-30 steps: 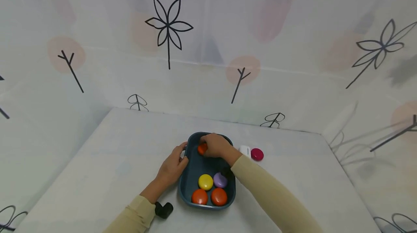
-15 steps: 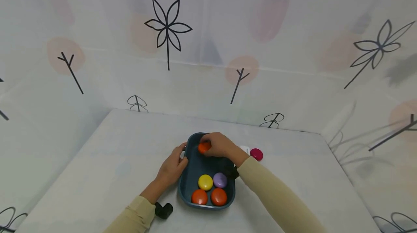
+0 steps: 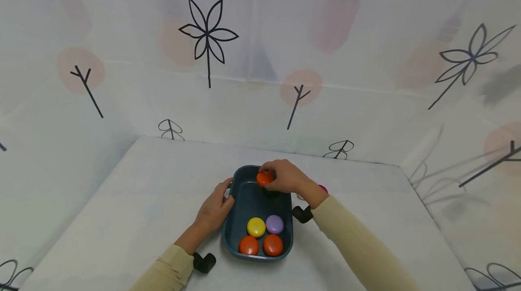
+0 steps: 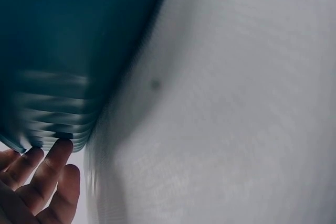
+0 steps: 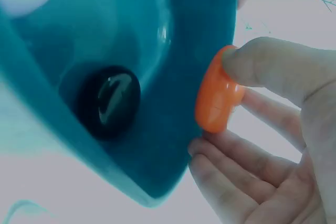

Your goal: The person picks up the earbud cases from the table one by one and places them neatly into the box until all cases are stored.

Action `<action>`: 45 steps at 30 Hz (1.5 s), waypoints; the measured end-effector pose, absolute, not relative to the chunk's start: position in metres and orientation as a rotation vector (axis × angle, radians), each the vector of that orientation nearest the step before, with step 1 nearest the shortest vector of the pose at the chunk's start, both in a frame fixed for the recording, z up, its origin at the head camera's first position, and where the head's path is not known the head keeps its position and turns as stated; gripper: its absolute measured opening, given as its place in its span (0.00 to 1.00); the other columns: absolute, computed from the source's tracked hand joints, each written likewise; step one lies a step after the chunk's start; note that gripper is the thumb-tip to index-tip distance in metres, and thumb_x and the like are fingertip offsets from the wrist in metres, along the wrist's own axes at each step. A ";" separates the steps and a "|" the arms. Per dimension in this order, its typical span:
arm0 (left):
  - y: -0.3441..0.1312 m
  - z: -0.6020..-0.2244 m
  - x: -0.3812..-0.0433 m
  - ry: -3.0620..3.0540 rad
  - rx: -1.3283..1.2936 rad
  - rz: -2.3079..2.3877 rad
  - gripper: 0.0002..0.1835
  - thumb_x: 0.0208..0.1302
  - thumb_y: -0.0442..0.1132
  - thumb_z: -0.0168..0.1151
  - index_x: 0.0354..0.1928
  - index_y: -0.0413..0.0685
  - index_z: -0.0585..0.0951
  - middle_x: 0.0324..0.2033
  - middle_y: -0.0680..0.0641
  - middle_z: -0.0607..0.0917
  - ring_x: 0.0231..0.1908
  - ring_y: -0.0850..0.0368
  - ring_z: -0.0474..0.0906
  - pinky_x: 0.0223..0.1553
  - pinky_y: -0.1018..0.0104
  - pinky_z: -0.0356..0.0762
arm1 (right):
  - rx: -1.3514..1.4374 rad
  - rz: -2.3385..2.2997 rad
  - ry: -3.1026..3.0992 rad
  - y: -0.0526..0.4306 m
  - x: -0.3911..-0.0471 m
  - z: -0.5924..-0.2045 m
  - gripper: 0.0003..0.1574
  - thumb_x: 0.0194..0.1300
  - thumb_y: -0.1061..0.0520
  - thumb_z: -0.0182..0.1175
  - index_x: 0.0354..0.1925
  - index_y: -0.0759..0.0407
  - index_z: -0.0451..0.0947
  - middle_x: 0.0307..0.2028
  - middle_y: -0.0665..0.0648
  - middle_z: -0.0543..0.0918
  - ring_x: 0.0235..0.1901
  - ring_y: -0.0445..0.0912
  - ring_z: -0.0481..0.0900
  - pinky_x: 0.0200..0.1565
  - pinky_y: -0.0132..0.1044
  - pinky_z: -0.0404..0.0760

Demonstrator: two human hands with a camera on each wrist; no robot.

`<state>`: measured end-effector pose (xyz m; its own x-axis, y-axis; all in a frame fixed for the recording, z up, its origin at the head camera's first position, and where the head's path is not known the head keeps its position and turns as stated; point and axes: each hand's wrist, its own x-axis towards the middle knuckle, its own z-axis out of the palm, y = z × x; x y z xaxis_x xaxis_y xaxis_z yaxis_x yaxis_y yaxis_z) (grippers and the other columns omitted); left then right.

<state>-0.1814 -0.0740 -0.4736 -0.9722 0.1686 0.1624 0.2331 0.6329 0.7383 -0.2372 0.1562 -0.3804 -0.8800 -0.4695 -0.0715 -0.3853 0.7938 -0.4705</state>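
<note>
In the head view, a dark blue-teal tray (image 3: 244, 214) with raised walls stands on the table. My left hand (image 3: 215, 207) grips its left side; in the left wrist view, its fingers (image 4: 47, 174) lie along the outer wall. My right hand (image 3: 286, 177) pinches a glossy orange disc (image 3: 264, 178) over the tray's far right corner, thumb on one face. The right wrist view shows this orange disc (image 5: 214, 93) edge-on and a black glossy disc (image 5: 109, 102) inside the tray's corner. Nearer me in the tray lie a yellow disc (image 3: 256, 227), a purple disc (image 3: 274, 224) and two orange-red discs (image 3: 272, 245).
Behind my right wrist, a crimson disc (image 3: 323, 188) on the white table (image 3: 362, 218) is mostly hidden. A patterned white sheet (image 3: 260, 110) hangs around the table's back and sides. Black wrist mounts (image 3: 204, 263) stick out by both wrists.
My right hand has lifted the orange disc and moved it right, toward the tray's far right corner. The crimson disc and a white item beside it are now mostly covered. My left hand stays put.
</note>
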 end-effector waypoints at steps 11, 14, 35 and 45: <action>-0.075 -0.477 -0.181 -2.772 -0.323 -1.267 0.29 0.67 0.40 0.48 0.71 0.48 0.63 0.62 0.45 0.75 0.36 0.59 0.72 0.42 0.60 0.75 | -0.670 -0.652 2.846 0.173 -0.235 -0.374 0.24 0.55 0.55 0.67 0.52 0.51 0.79 0.42 0.55 0.82 0.38 0.47 0.75 0.42 0.39 0.79; -0.075 -0.477 -0.181 -2.770 -0.325 -1.271 0.29 0.67 0.40 0.48 0.70 0.48 0.64 0.62 0.45 0.75 0.36 0.59 0.72 0.43 0.59 0.76 | -0.651 -0.657 2.849 0.178 -0.233 -0.374 0.24 0.55 0.55 0.67 0.52 0.52 0.79 0.42 0.57 0.82 0.38 0.48 0.76 0.42 0.40 0.80; -0.074 -0.476 -0.181 -2.766 -0.327 -1.254 0.29 0.67 0.40 0.47 0.70 0.48 0.64 0.62 0.45 0.75 0.37 0.57 0.73 0.47 0.56 0.77 | -0.479 -0.601 2.884 0.221 -0.229 -0.368 0.28 0.55 0.56 0.68 0.56 0.54 0.77 0.46 0.60 0.82 0.45 0.54 0.77 0.42 0.44 0.82; -0.073 -0.474 -0.181 -2.784 -0.305 -1.234 0.29 0.66 0.41 0.47 0.70 0.50 0.64 0.61 0.46 0.75 0.37 0.58 0.73 0.46 0.56 0.75 | -0.394 -0.554 2.895 0.248 -0.232 -0.372 0.27 0.53 0.57 0.68 0.54 0.55 0.78 0.44 0.61 0.82 0.44 0.55 0.77 0.40 0.44 0.82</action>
